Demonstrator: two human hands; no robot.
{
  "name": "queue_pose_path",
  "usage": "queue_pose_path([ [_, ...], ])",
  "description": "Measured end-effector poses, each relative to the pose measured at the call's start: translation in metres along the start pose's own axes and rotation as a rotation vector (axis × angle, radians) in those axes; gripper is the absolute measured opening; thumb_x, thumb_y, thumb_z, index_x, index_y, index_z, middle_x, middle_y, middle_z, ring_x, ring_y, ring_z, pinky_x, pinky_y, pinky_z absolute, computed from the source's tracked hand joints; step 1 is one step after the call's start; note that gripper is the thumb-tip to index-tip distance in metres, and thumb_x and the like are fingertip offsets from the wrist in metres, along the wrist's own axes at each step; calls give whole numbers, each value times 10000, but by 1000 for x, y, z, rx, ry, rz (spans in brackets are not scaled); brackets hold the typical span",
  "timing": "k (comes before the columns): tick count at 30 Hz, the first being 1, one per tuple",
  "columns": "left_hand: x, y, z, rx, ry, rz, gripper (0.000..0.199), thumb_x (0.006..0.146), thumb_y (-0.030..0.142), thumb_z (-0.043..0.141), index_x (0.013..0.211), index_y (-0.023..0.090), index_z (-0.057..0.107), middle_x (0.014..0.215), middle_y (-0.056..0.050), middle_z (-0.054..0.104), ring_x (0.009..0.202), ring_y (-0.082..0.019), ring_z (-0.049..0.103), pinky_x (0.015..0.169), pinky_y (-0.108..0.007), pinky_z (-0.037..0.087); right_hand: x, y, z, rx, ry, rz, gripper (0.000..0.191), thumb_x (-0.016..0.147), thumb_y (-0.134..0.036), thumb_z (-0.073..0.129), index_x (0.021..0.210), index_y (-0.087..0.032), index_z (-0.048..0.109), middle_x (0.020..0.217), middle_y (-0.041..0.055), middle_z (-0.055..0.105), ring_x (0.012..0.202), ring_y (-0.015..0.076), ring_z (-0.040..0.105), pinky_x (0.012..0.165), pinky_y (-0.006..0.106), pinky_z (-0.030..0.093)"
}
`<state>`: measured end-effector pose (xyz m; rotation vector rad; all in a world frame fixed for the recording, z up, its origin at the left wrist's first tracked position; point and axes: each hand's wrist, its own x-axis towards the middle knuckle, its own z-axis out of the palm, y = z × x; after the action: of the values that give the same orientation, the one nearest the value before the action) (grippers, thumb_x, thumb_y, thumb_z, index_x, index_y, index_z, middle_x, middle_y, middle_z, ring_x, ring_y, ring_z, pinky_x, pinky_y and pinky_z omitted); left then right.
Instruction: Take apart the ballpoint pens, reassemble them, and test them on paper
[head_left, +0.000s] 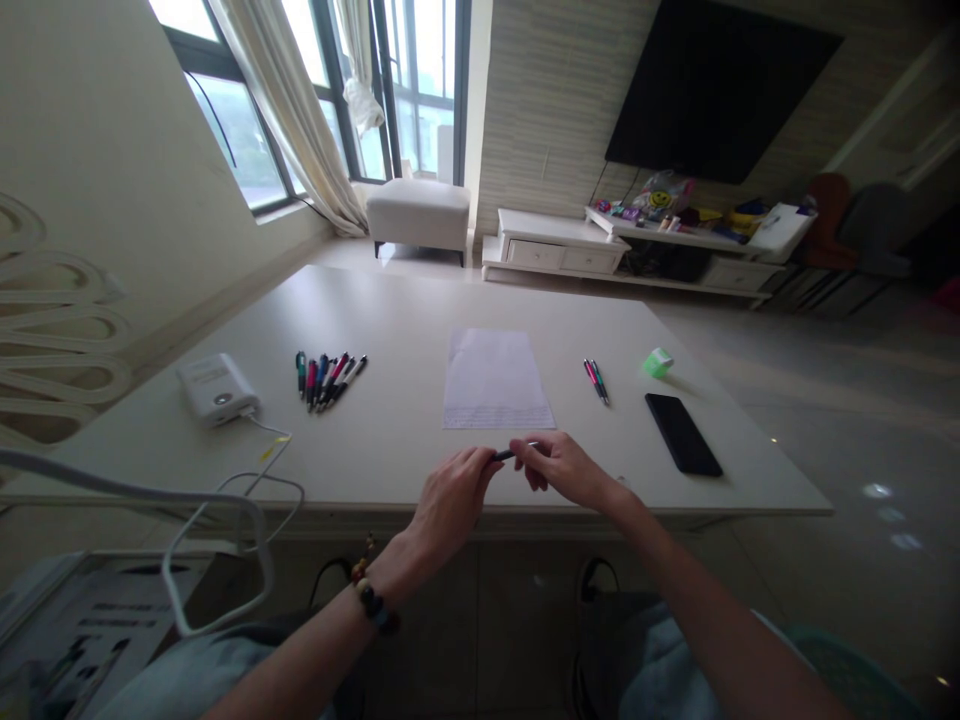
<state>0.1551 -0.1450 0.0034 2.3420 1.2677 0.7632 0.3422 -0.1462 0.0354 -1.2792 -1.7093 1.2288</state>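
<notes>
Between my two hands is a dark pen (504, 455), held level just above the table's near edge. My left hand (455, 492) pinches one end of it between thumb and fingers. The fingers of my right hand (556, 466) are closed on the other end and cover much of it. Directly beyond my hands lies a white sheet of paper (496, 375) with rows of marks along its near side. To its right, two pens (596, 382), one red and one green, lie side by side. On the left a cluster of several pens (328, 382) rests on the table.
A black phone (682, 434) and a small green-and-white object (658, 363) are on the right of the white table (390, 470). At the left stands a white device (217, 388) with a white cable (289, 480) trailing over the near edge.
</notes>
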Motion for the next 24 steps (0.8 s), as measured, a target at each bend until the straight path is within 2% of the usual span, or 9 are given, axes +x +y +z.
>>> queue_pose_path([
  [2, 0, 0, 0, 11, 1, 2, 269, 948, 364, 346, 940, 210, 566, 873, -37, 648, 784, -171, 586, 681, -272, 402, 0, -2, -2, -9, 29, -37, 326, 858, -468, 507, 721, -178, 568, 581, -16, 575, 510, 104, 512, 500, 221, 393],
  [3, 0, 0, 1, 22, 2, 4, 267, 946, 372, 351, 943, 210, 564, 878, -37, 650, 786, -172, 586, 682, -274, 403, 0, -2, -3, -26, 52, -52, 339, 866, -463, 495, 689, -180, 552, 576, -18, 562, 517, 105, 507, 517, 226, 396],
  [5, 0, -1, 3, 53, -5, 12, 261, 940, 382, 367, 937, 209, 563, 879, -36, 653, 786, -178, 587, 687, -280, 403, -1, -2, -2, -89, 92, -55, 450, 899, -467, 427, 557, -181, 488, 479, -28, 486, 476, 100, 465, 530, 235, 384],
  [7, 0, -2, 5, 74, -12, 14, 252, 938, 378, 376, 933, 208, 563, 873, -34, 655, 788, -181, 589, 696, -285, 405, -1, -1, 0, -129, 85, -32, 511, 919, -474, 370, 510, -182, 462, 434, -29, 448, 448, 98, 442, 526, 240, 372],
  [10, 1, -4, 6, 67, -3, 5, 244, 944, 358, 367, 940, 209, 560, 861, -27, 655, 783, -176, 591, 692, -282, 407, -1, 1, 2, -104, 44, -22, 435, 905, -478, 408, 615, -175, 525, 535, -17, 532, 487, 102, 481, 518, 233, 372],
  [14, 1, -4, 5, 65, 1, 11, 236, 943, 359, 374, 936, 211, 556, 866, -21, 654, 777, -173, 590, 683, -278, 412, -2, 2, 0, -122, 44, -5, 535, 914, -513, 351, 510, -179, 458, 439, -22, 453, 449, 98, 442, 522, 236, 368],
  [17, 2, -3, 4, 76, -14, 10, 237, 943, 358, 372, 924, 207, 553, 866, -22, 654, 772, -174, 591, 678, -280, 412, -2, 3, -3, -116, 50, 2, 457, 895, -504, 409, 591, -175, 500, 514, -19, 511, 483, 101, 467, 520, 231, 367],
  [20, 1, -1, 4, 78, -29, 22, 239, 940, 371, 379, 916, 206, 550, 876, -22, 656, 781, -177, 592, 688, -285, 412, -2, 3, -6, -150, 83, -6, 488, 908, -492, 378, 541, -180, 456, 473, -28, 452, 475, 100, 439, 522, 235, 357],
  [24, 1, 0, 3, 71, -38, 17, 245, 942, 371, 373, 924, 206, 553, 872, -24, 656, 772, -174, 590, 675, -281, 408, -3, -1, -8, -159, 18, 4, 426, 896, -472, 418, 603, -175, 501, 519, -26, 495, 488, 100, 450, 511, 231, 350],
])
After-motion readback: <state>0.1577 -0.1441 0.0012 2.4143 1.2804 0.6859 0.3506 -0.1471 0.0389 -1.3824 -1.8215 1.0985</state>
